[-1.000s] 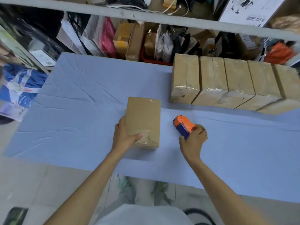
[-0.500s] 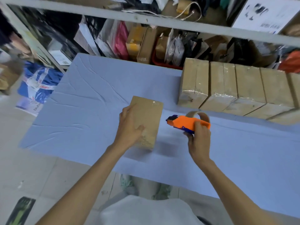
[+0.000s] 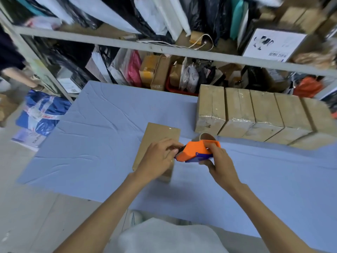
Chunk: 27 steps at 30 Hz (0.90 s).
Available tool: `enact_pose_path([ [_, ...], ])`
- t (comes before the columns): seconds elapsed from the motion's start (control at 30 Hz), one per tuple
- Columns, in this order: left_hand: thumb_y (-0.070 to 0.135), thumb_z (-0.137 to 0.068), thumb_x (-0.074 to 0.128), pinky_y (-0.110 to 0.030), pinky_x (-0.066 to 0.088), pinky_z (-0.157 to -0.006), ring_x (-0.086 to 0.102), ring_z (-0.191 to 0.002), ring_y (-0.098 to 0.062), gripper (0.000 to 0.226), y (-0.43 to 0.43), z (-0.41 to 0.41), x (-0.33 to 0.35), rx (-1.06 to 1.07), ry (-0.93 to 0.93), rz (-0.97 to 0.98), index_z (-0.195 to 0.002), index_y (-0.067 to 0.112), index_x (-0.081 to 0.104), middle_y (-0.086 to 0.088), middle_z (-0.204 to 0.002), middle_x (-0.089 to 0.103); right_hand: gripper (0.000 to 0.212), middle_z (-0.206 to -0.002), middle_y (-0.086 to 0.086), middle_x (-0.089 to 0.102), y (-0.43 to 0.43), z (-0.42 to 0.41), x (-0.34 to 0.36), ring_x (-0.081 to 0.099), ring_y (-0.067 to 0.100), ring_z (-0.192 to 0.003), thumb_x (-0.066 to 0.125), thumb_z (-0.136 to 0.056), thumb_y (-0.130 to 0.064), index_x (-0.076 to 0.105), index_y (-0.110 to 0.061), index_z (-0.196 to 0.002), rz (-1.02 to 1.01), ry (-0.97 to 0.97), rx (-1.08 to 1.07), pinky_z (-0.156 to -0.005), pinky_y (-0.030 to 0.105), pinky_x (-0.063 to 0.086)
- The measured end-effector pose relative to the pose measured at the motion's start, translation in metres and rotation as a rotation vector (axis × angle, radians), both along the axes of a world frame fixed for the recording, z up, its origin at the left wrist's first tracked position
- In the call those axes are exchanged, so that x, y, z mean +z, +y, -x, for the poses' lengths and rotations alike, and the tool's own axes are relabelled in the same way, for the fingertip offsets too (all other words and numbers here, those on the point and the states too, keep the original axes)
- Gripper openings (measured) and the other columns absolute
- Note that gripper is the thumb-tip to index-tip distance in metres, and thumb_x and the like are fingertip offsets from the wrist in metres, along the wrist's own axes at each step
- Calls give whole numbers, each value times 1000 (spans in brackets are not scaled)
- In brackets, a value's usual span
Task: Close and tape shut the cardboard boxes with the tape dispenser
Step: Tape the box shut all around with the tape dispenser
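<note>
Item: cardboard box (image 3: 159, 134), flat and closed, a glossy strip of tape showing at its far end. It lies on the desk (image 3: 94, 143) close to the front edge, about midway along it, with its long side running toward the far edge. Tape dispenser (image 3: 195, 152), orange over blue, with a brown roll (image 3: 207, 136) at its rear, is held just above the box's right side, nose pointing left. Right hand (image 3: 219, 161): grasping the dispenser body, fingers wrapped round it. Left hand (image 3: 157, 158): over the box's near half, fingers bent at the dispenser's nose. Whether it pinches a tape end or only touches the nose cannot be told. Row of taped boxes (image 3: 255, 114): side by side along the far edge, toward the right corner. Metal shelving (image 3: 164, 50) behind holds bags and parcels. Risks, as judged: fingertips sit at the cutter and may be nicked. A loose tape end may spring back onto the roll or cling to skin. With neither hand plainly pinning the box, it may slide on the cloth when tape is drawn.
</note>
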<state>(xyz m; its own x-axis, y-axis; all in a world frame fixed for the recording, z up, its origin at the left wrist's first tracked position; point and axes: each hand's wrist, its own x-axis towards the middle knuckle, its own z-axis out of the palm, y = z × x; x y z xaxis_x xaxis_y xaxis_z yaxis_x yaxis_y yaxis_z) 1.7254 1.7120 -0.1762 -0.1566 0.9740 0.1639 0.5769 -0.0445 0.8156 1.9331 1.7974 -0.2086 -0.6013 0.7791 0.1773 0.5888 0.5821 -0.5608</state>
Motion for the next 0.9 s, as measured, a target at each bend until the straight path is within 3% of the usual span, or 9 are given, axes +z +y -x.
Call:
enact_pose_path([
  [0.17,9,-89,65,-13,49,-76,65,-82,-2,14,4,6,-8,121,-236,184,-96,14,75,6,-90,73,48,-105,1,65,2,-4,0,54,23,-86,75,-79,-9,56,-10,-123,100,-14,56,-69,27,36],
  [0.27,8,-86,68,-7,44,-68,60,-71,7,14,8,12,-13,160,-313,263,-87,21,72,8,-82,70,48,-100,-12,63,0,-2,5,54,16,-85,68,-80,-21,55,-17,-125,194,-9,52,-70,14,36],
  [0.33,5,-86,66,-7,43,-64,56,-64,7,19,8,13,-18,184,-303,318,-87,23,71,6,-79,66,42,-89,-12,63,-5,0,9,58,12,-80,60,-78,-34,56,-17,-117,288,-9,59,-66,19,42],
  [0.43,3,-86,54,-10,45,-63,59,-72,-2,23,8,12,-25,238,-255,433,-91,19,70,-1,-85,69,40,-88,-2,67,-10,3,11,61,16,-76,55,-78,-42,56,-15,-107,316,-15,54,-66,33,51],
  [0.53,4,-84,58,-9,46,-62,61,-68,-3,20,6,9,-29,243,-335,513,-81,20,70,7,-73,68,35,-78,-3,65,-13,7,10,59,15,-68,52,-82,-49,57,-17,-94,238,-63,5,-61,30,48],
  [0.67,4,-83,66,-19,52,-66,63,-73,-12,13,2,5,-32,305,-479,596,-92,10,72,-7,-85,68,43,-58,-5,56,-16,12,6,53,19,-56,41,-86,-58,52,-18,-73,144,-85,-100,-53,29,39],
  [0.77,1,-82,65,-24,52,-68,63,-76,-19,15,-3,3,-33,352,-463,618,-94,8,72,-11,-89,68,54,-62,-13,56,-20,14,5,53,13,-55,41,-70,-74,56,-23,-81,108,-128,-72,-49,20,34],
  [0.83,3,-81,63,-29,52,-70,64,-75,-20,14,-6,1,-34,379,-419,620,-91,8,72,-11,-87,70,68,-71,-17,58,-22,14,4,53,9,-58,48,-58,-82,58,-27,-97,110,-125,-5,-52,14,32],
  [0.9,2,-82,59,-28,53,-70,64,-73,-20,15,-9,-1,-35,413,-394,618,-89,7,72,-10,-86,70,74,-80,-17,63,-23,13,2,58,10,-64,59,-53,-81,58,-29,-106,119,-137,72,-55,17,37],
])
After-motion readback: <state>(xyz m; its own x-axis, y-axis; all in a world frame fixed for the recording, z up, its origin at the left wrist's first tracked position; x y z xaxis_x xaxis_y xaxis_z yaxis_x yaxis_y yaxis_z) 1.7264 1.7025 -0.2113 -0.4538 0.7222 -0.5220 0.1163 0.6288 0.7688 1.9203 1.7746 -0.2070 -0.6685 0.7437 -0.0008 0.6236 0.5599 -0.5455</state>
